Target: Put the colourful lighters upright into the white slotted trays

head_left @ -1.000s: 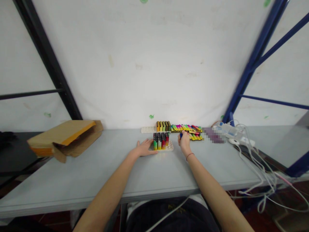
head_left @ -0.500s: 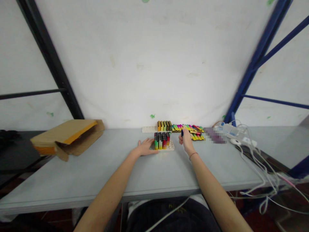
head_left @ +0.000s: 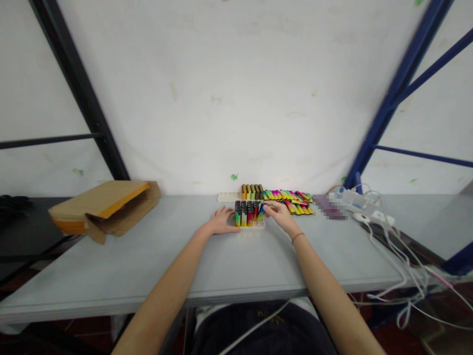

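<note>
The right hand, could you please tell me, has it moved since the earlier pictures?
Yes: judged against the central green wall mark, the right hand has moved left, and now holds a blue-green lighter at the front tray's right end.

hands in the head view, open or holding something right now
Left hand: open, spread at the left end of the front tray.
Right hand: closed, holding a blue-green lighter at the tray's right part.
</note>
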Demonstrator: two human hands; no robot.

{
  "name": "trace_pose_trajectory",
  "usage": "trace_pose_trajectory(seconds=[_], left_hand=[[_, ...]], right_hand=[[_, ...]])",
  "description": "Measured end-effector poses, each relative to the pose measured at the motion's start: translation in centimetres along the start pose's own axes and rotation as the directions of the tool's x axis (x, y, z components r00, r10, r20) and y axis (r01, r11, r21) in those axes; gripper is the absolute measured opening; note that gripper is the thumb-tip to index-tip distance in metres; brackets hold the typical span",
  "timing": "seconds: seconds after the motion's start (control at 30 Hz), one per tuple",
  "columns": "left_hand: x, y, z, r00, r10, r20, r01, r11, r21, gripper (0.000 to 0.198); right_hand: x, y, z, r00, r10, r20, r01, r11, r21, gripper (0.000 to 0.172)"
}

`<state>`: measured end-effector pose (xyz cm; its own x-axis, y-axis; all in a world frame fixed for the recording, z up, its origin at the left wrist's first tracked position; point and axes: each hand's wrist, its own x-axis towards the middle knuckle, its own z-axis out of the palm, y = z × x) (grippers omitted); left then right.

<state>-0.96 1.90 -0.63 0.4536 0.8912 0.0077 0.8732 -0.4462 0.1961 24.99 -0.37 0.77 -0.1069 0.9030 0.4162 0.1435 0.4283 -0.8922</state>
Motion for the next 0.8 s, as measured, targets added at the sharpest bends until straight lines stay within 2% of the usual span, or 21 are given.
trace_pose_trajectory(seconds=[0.17,0.37,0.43,0.5,0.57,0.63,0.7,0.8], left_hand=[[-0.2,0.4,0.0,1.000,0.007,0.029,-0.007,1.000,0.015,0.089],[-0.5,0.6,-0.2,0.998,0.022,0.059,-0.022,1.000,-0.008,0.089],[-0.6,0.7,-0.2,0.998,0.023,0.061,-0.022,1.000,-0.011,0.089],[-0.6,0.7,-0.3,0.998,0.018,0.065,-0.017,1.000,-0.010,0.088],[-0.6,0.8,-0.4,0.997,0.013,0.072,-0.012,1.000,-0.011,0.088],[-0.7,0.9,-0.5,0.997,0.013,0.080,-0.012,1.000,-0.013,0.088],[-0.7,0.9,-0.5,0.996,0.010,0.089,-0.009,1.000,-0.013,0.088],[-0.7,0.8,-0.5,0.996,0.009,0.087,-0.008,1.000,-0.014,0.087]], right_hand=[[-0.3,0.2,0.5,0.997,0.012,0.078,-0.014,1.000,0.018,0.037],[-0.5,-0.2,1.3,0.993,-0.068,0.098,0.073,0.996,-0.054,0.033],[-0.3,-0.1,1.2,0.994,-0.084,0.074,0.092,0.989,-0.115,0.031],[-0.1,0.4,0.5,0.994,-0.111,-0.026,0.101,0.964,-0.244,0.027],[0.2,1.2,-0.7,0.971,-0.155,-0.182,0.050,0.878,-0.477,0.025],[0.3,2.2,-2.2,0.934,-0.172,-0.312,-0.111,0.691,-0.714,0.029],[0.2,3.2,-3.5,0.899,-0.144,-0.414,-0.282,0.533,-0.798,0.037],[0.1,4.2,-4.5,0.878,-0.067,-0.474,-0.407,0.417,-0.813,0.034]])
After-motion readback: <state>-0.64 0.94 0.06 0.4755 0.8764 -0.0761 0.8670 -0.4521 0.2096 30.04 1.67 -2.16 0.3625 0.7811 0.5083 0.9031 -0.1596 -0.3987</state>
